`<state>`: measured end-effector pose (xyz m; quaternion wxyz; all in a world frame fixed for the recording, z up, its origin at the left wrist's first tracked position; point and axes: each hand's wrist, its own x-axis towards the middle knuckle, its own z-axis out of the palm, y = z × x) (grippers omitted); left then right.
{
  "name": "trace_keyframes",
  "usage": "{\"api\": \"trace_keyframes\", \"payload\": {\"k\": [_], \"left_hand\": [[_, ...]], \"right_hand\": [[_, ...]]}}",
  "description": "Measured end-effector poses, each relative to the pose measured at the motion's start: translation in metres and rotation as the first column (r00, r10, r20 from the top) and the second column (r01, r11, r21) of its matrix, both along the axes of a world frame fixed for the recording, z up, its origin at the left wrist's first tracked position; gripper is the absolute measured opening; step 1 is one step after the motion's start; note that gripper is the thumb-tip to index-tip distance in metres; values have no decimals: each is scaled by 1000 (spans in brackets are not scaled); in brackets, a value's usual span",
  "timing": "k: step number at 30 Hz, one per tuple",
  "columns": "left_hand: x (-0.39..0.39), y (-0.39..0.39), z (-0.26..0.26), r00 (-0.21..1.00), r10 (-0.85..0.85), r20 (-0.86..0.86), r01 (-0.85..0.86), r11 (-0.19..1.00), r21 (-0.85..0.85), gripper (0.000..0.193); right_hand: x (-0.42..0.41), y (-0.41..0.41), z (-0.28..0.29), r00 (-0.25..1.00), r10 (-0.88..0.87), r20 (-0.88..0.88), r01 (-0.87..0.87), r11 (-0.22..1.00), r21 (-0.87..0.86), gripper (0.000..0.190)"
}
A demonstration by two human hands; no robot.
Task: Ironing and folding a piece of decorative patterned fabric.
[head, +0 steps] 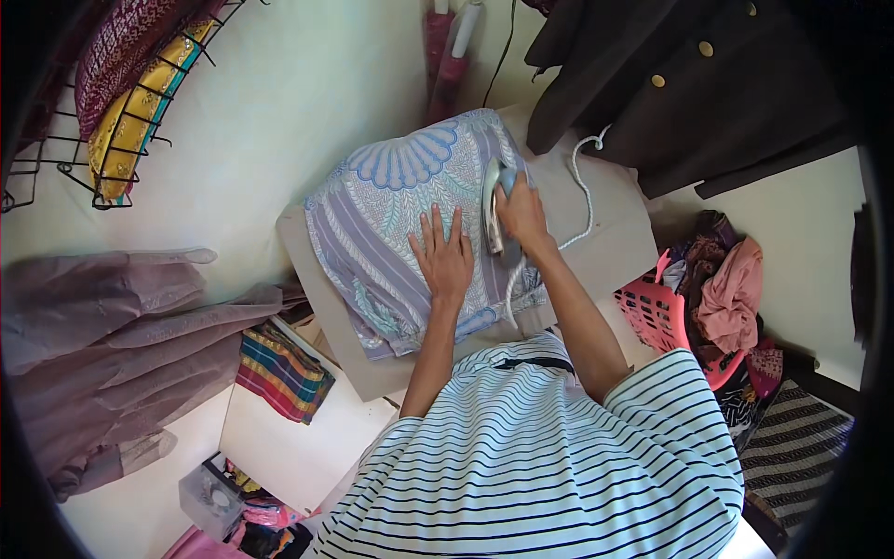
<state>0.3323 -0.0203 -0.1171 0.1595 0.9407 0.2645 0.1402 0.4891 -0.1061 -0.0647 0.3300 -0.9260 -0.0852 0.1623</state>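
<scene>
A patterned blue, white and lilac cloth [401,202] lies spread over a beige padded ironing surface [611,209]. Flat on its middle rests my left hand [445,262], fingers spread and holding nothing. My right hand [520,213] grips the handle of a clothes iron [493,209], whose metal soleplate edge shows on the left. The iron stands on the right part of the cloth, a short way from my left fingers. A white braided cord [583,189] runs from near the iron's rear, passes behind my right forearm and curves to the upper right.
Dark garments with gold buttons [754,91] hang at the upper right. A pink plastic basket [653,314] of clothes stands right of the surface. Sheer mauve fabric [140,335] hangs left, above a folded plaid cloth [286,370]. A black wire rack [133,150] holds textiles at the upper left.
</scene>
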Motion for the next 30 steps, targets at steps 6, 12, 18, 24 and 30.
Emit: {"api": "trace_keyframes", "payload": {"k": [6, 12, 18, 24, 30], "left_hand": [[2, 1, 1, 1000, -2, 27, 1, 1000, 18, 51], [-1, 4, -3, 999, -13, 33, 13, 1000, 20, 51], [-17, 13, 5, 991, -114, 65, 117, 992, -43, 50], [-98, 17, 13, 999, -36, -14, 34, 991, -126, 54], [-155, 14, 14, 888, 455, 67, -456, 890, -1, 62]], "right_hand": [[-26, -44, 19, 996, 46, 75, -37, 993, -114, 46], [5, -29, 13, 986, 3, 167, 10, 997, -75, 46], [-20, -90, -1, 986, 102, 134, -95, 994, -58, 44], [14, -145, 12, 989, -30, 148, 27, 999, 24, 49], [51, -202, 13, 996, 30, 84, -28, 999, -31, 41]]}}
